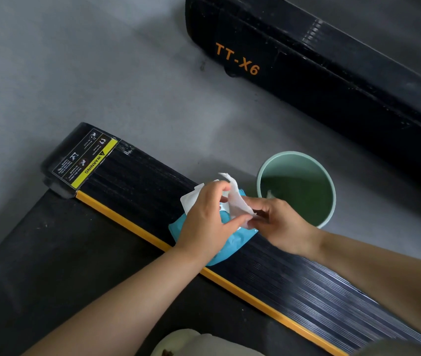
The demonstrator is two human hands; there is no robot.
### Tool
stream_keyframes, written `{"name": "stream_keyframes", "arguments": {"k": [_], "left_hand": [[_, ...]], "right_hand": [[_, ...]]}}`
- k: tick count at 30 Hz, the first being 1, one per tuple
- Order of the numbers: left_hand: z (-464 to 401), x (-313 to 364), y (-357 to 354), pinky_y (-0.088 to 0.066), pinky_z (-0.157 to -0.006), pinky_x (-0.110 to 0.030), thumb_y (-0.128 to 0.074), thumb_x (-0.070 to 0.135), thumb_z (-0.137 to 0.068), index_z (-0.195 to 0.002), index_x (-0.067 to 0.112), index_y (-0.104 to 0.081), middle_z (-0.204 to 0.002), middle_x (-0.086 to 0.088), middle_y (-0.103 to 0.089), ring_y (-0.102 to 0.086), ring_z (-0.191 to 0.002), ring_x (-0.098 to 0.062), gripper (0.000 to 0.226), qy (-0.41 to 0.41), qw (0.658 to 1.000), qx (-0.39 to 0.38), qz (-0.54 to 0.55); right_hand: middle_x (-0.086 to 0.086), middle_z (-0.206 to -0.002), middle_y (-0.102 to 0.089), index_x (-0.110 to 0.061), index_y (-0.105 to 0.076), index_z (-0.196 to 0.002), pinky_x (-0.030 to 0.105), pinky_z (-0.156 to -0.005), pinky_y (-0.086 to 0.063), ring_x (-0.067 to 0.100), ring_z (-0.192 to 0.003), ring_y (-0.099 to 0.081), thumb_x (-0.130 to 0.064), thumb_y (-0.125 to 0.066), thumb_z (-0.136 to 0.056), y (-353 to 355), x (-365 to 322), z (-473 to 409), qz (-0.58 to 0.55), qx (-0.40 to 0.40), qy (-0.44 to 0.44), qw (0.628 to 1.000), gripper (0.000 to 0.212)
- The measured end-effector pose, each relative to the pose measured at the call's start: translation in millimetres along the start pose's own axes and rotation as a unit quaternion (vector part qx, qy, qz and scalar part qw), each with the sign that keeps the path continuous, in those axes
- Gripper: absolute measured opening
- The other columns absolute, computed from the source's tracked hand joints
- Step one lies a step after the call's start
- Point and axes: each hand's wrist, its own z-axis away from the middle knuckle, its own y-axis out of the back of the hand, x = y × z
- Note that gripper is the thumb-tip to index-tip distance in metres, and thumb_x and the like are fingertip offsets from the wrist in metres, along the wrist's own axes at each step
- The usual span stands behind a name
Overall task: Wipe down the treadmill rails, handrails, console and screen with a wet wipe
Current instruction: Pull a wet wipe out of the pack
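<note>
pulling a wipe free before the rail gets wiped

my left hand [205,217] sits over the soft blue wet-wipe packet [226,244], fingers curled and pinching a thin white wet wipe [236,201] near its top edge. my right hand [280,223] pinches the same wipe from the other side, fingers tight on its lower corner. both hands hold the sheet, none spare. packet lies on the ribbed black side rail of the treadmill [137,183], just beside the yellow-orange edge strip [132,228] that borders the dark running belt [50,253].

step in hand, as i judge it: get one sheet out and opened. to do it well, keep the left heel pressing the packet down so it doesn't lift with the sheet, pull slow so a second wipe doesn't trail out, then spread it flat rather than wadded so more wet face meets the rail grooves.

the wipe looks crumpled and partly folded, one pointed corner sticking up, limp like damp cloth. a second white flap shows left of my left hand; can't tell if it's the same sheet or the packet's lid.

pale green round plastic bin [296,187] stands on the grey floor [75,73] just past the rail, near my right hand. another black treadmill base marked tt-x6 [307,73] lies well apart.
</note>
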Motion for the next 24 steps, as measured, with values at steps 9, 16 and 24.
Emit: {"name": "stream_keyframes", "arguments": {"k": [9,16,24], "left_hand": [[-5,6,9,-0.035,-0.097,-0.025,-0.080,0.027,-0.069,-0.120,0.014,-0.046,-0.116,-0.004,-0.059,-0.045,-0.108,-0.010,0.062,-0.127,0.989,-0.024,-0.079],[-2,7,4,-0.049,-0.064,-0.034,-0.073,0.004,-0.074,-0.108,0.011,-0.061,-0.094,-0.002,-0.069,-0.054,-0.067,-0.019,0.037,-0.032,0.995,-0.071,-0.070],[-9,13,8,-0.045,-0.058,-0.027,-0.076,0.012,-0.075,-0.087,0.011,-0.064,-0.075,0.001,-0.066,-0.056,-0.064,-0.014,0.017,-0.051,0.994,-0.057,-0.083]], "right_hand": [[-0.025,-0.072,-0.060,-0.014,-0.074,-0.085,0.005,-0.066,-0.041,-0.010,-0.072,-0.059,0.003,-0.067,-0.083,4,0,-2,0.086,0.076,0.049,0.992,0.019],[-0.018,-0.064,-0.049,-0.015,-0.065,-0.076,0.012,-0.052,-0.035,0.002,-0.053,-0.047,-0.007,-0.077,-0.076,9,6,2,0.226,0.169,0.071,0.957,0.014],[-0.017,-0.067,-0.043,-0.013,-0.054,-0.070,0.011,-0.053,-0.034,0.006,-0.063,-0.047,0.006,-0.068,-0.077,17,16,2,0.202,0.183,0.060,0.960,0.025]]}}
